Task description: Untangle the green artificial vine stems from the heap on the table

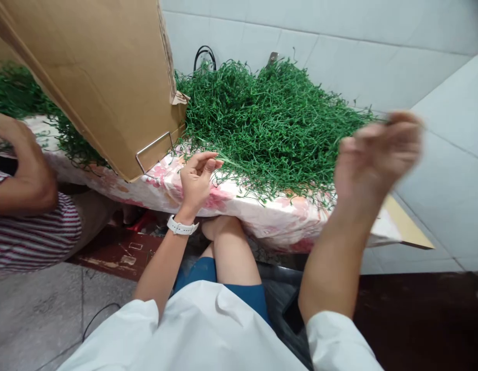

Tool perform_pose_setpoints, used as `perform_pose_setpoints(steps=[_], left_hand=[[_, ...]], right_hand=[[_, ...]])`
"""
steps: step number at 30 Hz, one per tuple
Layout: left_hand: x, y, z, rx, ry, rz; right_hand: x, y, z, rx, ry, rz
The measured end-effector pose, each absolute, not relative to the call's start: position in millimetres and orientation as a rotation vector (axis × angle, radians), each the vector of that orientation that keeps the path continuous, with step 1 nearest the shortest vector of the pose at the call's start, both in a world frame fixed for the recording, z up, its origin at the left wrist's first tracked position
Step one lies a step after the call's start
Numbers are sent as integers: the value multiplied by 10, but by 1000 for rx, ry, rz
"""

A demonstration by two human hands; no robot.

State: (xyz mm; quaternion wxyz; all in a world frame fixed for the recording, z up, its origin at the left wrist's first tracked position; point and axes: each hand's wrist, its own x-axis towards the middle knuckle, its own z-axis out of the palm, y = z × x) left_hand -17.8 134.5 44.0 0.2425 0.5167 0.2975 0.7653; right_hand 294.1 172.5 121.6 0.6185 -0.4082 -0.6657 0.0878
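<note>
A large heap of thin green plastic-looking stems [270, 123] lies on a floral cloth [270, 214]. My left hand [200, 175], with a white watch band at the wrist, is at the heap's near left edge. Its thumb and fingertips are pinched on a thin, pale green strand that trails to the right. My right hand [381, 149] is raised at the right end of the heap and blurred by motion. Its fingers are curled, and what they hold, if anything, cannot be made out.
A tall cardboard sheet [103, 77] stands left of the heap, with a metal wire frame [154, 152] at its foot. Beyond it, a person in a striped shirt [34, 226] sits by more green stems [18, 90]. A tiled wall [358, 67] rises behind.
</note>
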Motion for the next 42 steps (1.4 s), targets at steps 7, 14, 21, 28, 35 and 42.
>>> perform_pose_setpoints(steps=[7, 14, 21, 28, 35, 42], left_hand=[[-234, 1215, 558, 1039, 659, 2075], [-349, 992, 680, 1240, 873, 1844], [-73, 727, 640, 1345, 999, 1704], [58, 666, 454, 1227, 1073, 1662], [142, 639, 473, 1123, 1178, 1748], [108, 573, 462, 1349, 1023, 1656]], right_hand=[[2612, 1874, 870, -1356, -1535, -75], [2035, 881, 550, -911, -1508, 396], [1548, 440, 285, -666, -1571, 810], [1502, 370, 153, -690, -1585, 918], [1445, 281, 183, -877, -1556, 757], [1464, 302, 185, -848, -1352, 1054]])
